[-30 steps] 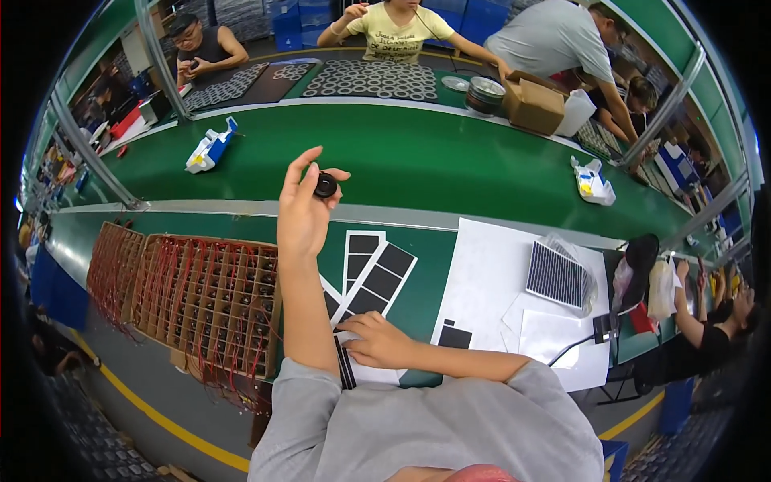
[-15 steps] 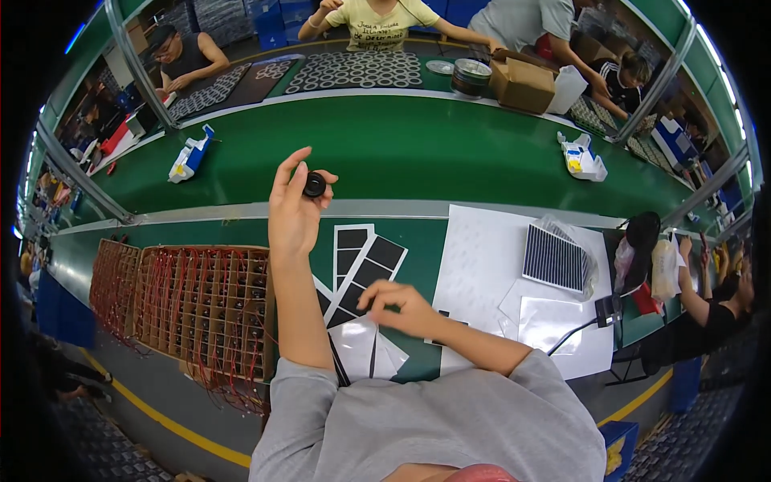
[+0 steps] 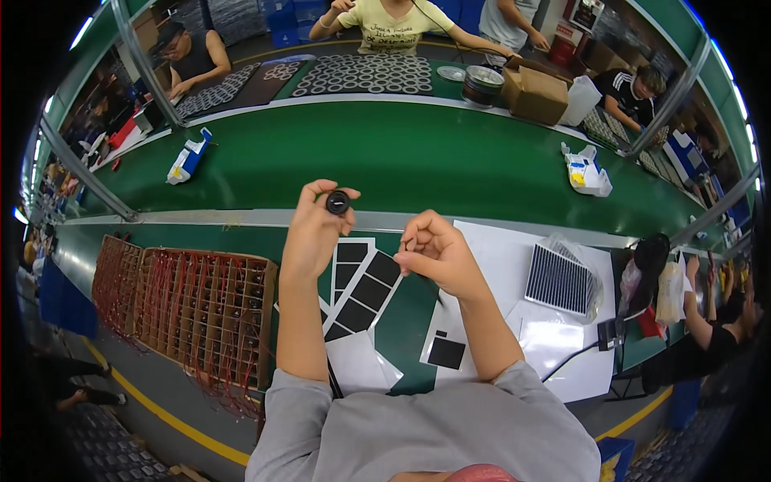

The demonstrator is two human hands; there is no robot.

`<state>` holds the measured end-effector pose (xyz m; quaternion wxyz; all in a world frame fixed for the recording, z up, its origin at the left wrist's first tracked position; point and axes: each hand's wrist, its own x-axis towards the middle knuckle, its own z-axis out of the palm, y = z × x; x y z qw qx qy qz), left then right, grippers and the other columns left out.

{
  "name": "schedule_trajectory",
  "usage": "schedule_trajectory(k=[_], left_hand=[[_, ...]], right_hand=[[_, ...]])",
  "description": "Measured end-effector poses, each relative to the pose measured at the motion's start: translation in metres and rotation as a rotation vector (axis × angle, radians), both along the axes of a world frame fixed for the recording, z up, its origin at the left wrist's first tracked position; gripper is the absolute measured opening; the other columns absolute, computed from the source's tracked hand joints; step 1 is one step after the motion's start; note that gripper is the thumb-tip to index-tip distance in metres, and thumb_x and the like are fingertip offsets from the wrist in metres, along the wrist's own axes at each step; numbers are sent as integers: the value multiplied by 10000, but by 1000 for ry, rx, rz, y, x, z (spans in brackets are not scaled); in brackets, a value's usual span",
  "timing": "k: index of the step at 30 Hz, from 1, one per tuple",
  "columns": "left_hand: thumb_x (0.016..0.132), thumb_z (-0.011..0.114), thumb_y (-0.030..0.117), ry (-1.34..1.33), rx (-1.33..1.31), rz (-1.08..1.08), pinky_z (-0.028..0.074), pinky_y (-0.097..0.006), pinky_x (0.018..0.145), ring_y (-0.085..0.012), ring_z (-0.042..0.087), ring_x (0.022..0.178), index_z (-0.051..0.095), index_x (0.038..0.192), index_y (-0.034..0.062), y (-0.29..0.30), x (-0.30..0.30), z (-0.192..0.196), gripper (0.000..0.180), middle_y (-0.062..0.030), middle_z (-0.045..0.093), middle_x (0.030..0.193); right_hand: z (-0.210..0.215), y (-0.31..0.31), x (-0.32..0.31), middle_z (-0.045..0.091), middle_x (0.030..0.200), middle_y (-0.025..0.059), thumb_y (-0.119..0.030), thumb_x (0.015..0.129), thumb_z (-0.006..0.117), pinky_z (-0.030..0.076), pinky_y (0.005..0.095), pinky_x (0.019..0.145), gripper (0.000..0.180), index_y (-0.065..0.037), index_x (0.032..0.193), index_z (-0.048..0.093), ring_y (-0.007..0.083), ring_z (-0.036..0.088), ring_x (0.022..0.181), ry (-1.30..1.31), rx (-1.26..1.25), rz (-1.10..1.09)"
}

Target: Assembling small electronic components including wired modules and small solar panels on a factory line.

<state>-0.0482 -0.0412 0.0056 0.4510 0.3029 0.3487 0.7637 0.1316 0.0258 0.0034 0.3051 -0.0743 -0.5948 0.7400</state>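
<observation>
My left hand [image 3: 310, 237] is raised above the near edge of the bench, its fingers closed around a small black round part [image 3: 337, 202] with a ringed face. To its right, my right hand [image 3: 442, 255] is held in a pinch. Something small and dark shows at its fingertips, too small to name. Below and between the hands lie white backing sheets with black square stickers [image 3: 369, 292], overlapping one another. A smaller sheet with a black square [image 3: 446, 353] rests beside my right forearm. Blank white paper [image 3: 353, 361] lies close to my body.
At left, divided cardboard trays [image 3: 205, 313] hold black parts with red wires. A striped sheet stack [image 3: 556, 278] in clear plastic lies on white paper [image 3: 482, 249] at right. Beyond runs a green conveyor [image 3: 361, 153] carrying two blue-and-white packages [image 3: 189, 157]. Several people work across it.
My right hand has risen from the sticker sheets and come up near my left hand, now pinching. My left hand, still holding the black round part, has shifted right and nearer to me.
</observation>
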Motion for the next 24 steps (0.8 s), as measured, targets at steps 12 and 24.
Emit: schedule_trajectory(k=[12, 24], left_hand=[[813, 419, -26, 74, -8, -273, 467, -274, 688, -218, 572, 817, 372, 1121, -3, 10, 16, 2, 312, -197, 525, 1014], [818, 485, 34, 22, 104, -366, 497, -274, 598, -192, 594, 694, 423, 1066, -47, -2, 35, 0, 268, -132, 538, 896]], right_hand=[[12, 14, 13, 463, 678, 10, 38, 732, 578, 407, 188, 553, 456, -15, 1163, 441, 74, 485, 617, -101, 198, -154], [13, 6, 30, 456, 646, 42, -36, 829, 452, 354, 196, 512, 38, 0, 830, 440, 89, 431, 540, -38, 352, -335]])
